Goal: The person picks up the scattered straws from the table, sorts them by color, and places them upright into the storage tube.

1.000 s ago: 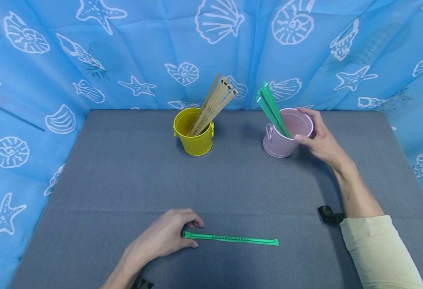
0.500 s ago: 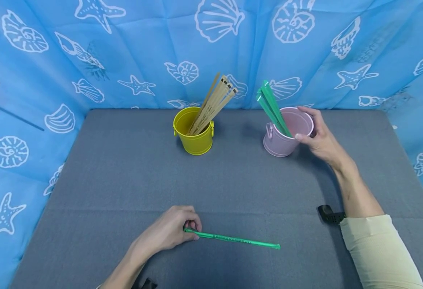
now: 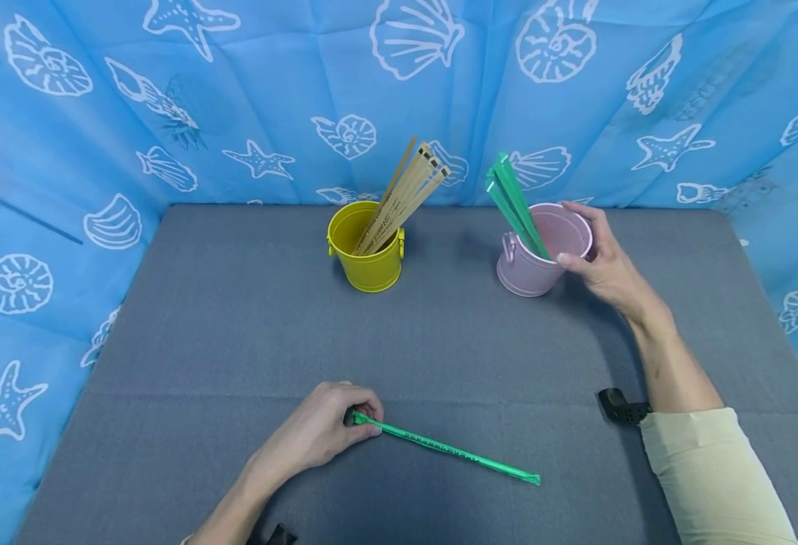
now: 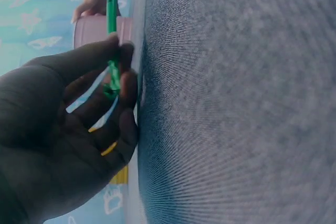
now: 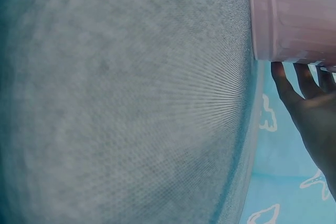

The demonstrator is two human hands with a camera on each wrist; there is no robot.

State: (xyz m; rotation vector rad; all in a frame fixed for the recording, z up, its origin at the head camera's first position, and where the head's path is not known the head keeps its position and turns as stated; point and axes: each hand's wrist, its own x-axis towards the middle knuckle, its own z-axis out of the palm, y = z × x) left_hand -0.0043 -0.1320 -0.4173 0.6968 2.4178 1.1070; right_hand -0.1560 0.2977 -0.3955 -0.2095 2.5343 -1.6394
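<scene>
Near the front of the table, my left hand [image 3: 327,428] pinches one end of a green paper-wrapped straw [image 3: 453,450] between thumb and fingers. The straw's other end points to the right and toward me. In the left wrist view, the straw [image 4: 112,3] runs up past the thumb, its crumpled wrapper end below the fingertips. At the back right, my right hand [image 3: 610,261] grips the rim of a pink bucket [image 3: 528,276], thumb at the front and fingers around the far side. Several green wrapped straws [image 3: 518,208] lean to the left inside that bucket.
A yellow bucket [image 3: 372,274] stands left of the pink one, with several beige paper-wrapped sticks [image 3: 402,200] leaning right in it. Grey cloth covers the table [image 3: 235,318]. A blue curtain [image 3: 290,83] with shell prints hangs behind the table's back edge.
My left hand has closed its thumb and fingers on the straw's left end and raised it slightly; the straw now slants down to the right. My right hand and both buckets have stayed put.
</scene>
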